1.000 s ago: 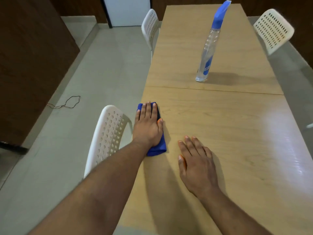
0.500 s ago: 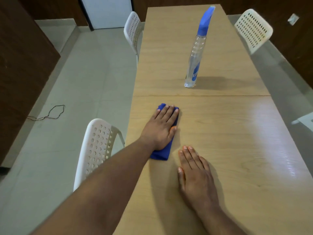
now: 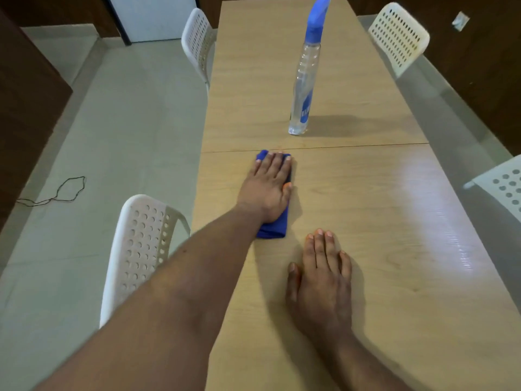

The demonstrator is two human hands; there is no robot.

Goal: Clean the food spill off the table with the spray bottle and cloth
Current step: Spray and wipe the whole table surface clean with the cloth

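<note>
My left hand [image 3: 269,184] presses flat, fingers straight, on a folded blue cloth [image 3: 273,230] lying on the wooden table [image 3: 380,221], just short of the seam between the two tabletops. Most of the cloth is hidden under the hand. My right hand [image 3: 321,280] rests flat on the table, nearer to me and to the right of the cloth, holding nothing. A clear spray bottle [image 3: 304,80] with a blue head stands upright beyond the seam, apart from both hands. I see no spill on the wood.
White perforated chairs stand around the table: one at my near left [image 3: 138,249], one at the far left [image 3: 197,43], one at the far right [image 3: 399,38] and one at the right edge [image 3: 501,187]. A dark cable [image 3: 59,193] lies on the tiled floor at left.
My left hand has pushed the cloth away from me and to the right, from near the table's left edge up to the seam. My right hand has stayed flat on the table.
</note>
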